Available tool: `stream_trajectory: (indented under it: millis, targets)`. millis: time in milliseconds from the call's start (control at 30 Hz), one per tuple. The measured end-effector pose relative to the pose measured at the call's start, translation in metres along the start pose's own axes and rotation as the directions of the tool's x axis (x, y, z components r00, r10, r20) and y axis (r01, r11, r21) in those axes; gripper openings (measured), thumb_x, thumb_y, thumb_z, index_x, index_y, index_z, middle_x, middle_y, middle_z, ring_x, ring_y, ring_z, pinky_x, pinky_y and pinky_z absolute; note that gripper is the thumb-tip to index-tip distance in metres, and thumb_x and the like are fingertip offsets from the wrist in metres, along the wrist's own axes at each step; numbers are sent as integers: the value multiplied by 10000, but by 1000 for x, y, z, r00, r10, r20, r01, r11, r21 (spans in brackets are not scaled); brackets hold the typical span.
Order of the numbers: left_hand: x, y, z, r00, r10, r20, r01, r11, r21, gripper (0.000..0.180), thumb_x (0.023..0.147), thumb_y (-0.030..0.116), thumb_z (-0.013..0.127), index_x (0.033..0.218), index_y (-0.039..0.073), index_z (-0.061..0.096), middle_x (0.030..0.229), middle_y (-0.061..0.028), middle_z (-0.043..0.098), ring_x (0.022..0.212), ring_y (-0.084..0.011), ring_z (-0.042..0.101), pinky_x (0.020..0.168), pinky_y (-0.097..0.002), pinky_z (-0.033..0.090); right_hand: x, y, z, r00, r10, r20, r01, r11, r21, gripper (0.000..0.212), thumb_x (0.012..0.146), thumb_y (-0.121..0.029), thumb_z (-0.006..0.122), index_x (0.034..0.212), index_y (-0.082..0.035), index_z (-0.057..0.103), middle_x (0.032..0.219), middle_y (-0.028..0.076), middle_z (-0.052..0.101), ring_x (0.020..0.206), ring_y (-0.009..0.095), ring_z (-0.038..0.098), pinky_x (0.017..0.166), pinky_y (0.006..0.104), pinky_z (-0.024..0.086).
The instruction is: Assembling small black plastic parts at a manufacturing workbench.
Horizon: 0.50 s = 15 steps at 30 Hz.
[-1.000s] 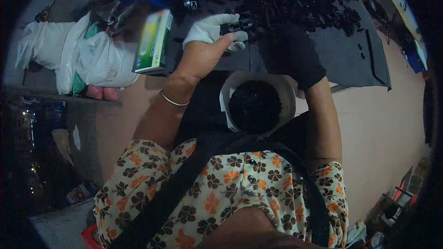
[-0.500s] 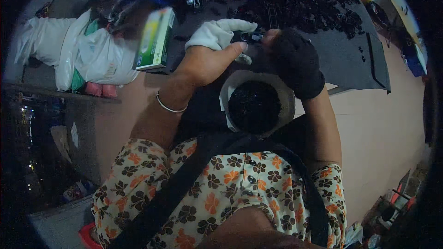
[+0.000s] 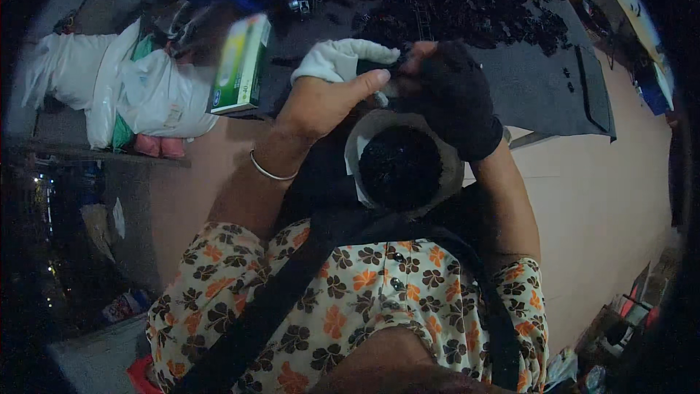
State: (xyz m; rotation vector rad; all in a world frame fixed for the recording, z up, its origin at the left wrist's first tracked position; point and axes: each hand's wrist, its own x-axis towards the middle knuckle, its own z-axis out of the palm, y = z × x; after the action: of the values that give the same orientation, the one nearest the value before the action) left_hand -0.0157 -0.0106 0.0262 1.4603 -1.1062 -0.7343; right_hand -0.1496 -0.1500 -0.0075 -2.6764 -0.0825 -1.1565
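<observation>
My left hand [image 3: 328, 76] has white cloth or glove material over its fingers and a bare thumb. Its fingers curl toward the thumb around a small black part [image 3: 370, 66], whose shape is lost in the dark. Close beside it, my right hand [image 3: 459, 98] wears a black glove that leaves fingertips bare. Those fingertips are bent together near the left fingers; whatever they pinch is hidden. Below both hands stands a pale round tub [image 3: 456, 169], filled with a mass of small black pieces [image 3: 399, 166].
Black parts [image 3: 474, 11] lie heaped across the far side of the dark-covered table [image 3: 525, 95]. Left of my hands stands a green and white box [image 3: 240, 66]. White plastic bags [image 3: 157, 91] sit farther left. A small metallic piece [image 3: 300, 4] lies beyond the box.
Both hands have shifted slightly left. The small black part with a shiny spot, clearly seen between them before, is now mostly hidden in shadow. The right hand has turned a little.
</observation>
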Motion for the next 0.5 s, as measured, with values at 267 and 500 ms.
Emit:
stream_trajectory:
  millis: [267, 500]
  targets:
    - [-14, -1, 11, 993, 29, 119, -57, 970, 237, 235, 787, 34, 602, 1009, -43, 597, 920, -118, 638, 826, -147, 597, 751, -267, 473, -6, -5, -18, 717, 460, 524, -679, 630, 376, 317, 723, -150, 720, 970, 0, 590, 857, 87, 624, 767, 127, 576, 662, 287, 468]
    - [23, -11, -3, 816, 493, 300, -547, 494, 676, 393, 703, 250, 705, 1042, 77, 606, 998, -173, 586, 939, -331, 553, 803, -391, 451, -4, 13, -37, 750, 331, 573, -491, 859, 146, 330, 689, -203, 735, 936, -25, 607, 874, 124, 638, 786, 176, 616, 683, 308, 472]
